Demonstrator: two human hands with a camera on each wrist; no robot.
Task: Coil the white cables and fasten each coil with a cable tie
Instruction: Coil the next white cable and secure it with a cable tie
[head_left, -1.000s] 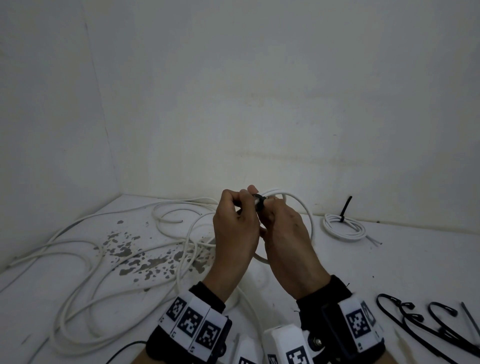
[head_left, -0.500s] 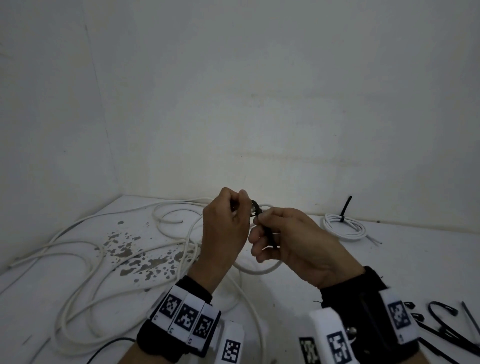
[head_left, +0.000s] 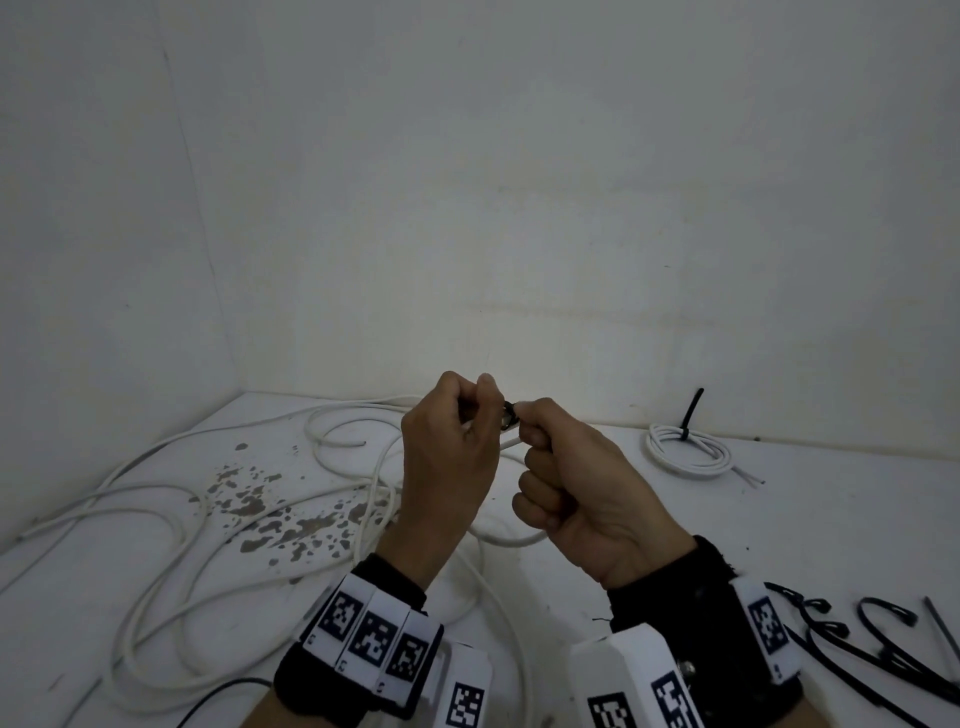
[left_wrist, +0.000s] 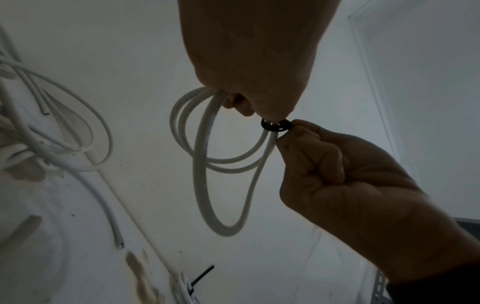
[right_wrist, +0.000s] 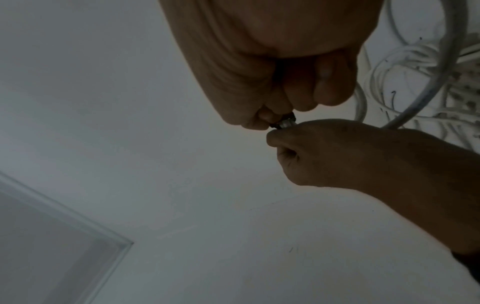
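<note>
Coil of white cable hangs in the air between both hands, its loops gathered at the top and drooping below, held above the bench. A black tie wraps the gathered strands as a small ring. The left hand pinches the bundle just beside that ring, fingers curled round the strands, so its grip is clamped on the coil. The right hand is fisted, its thumb and forefinger pinching the tie at the ring, touching the left hand's fingertips; its grip is clamped on the tie. Loose cable sprawls in wide loops over the left part of the bench, crossing a patch of dark stains. A tied coil lies flat near the back wall on the right, well apart from the hands, its black tie tail sticking up. Spare ties, black, lie at the right near edge. Both wrists wear black bands with white marker blocks.
</note>
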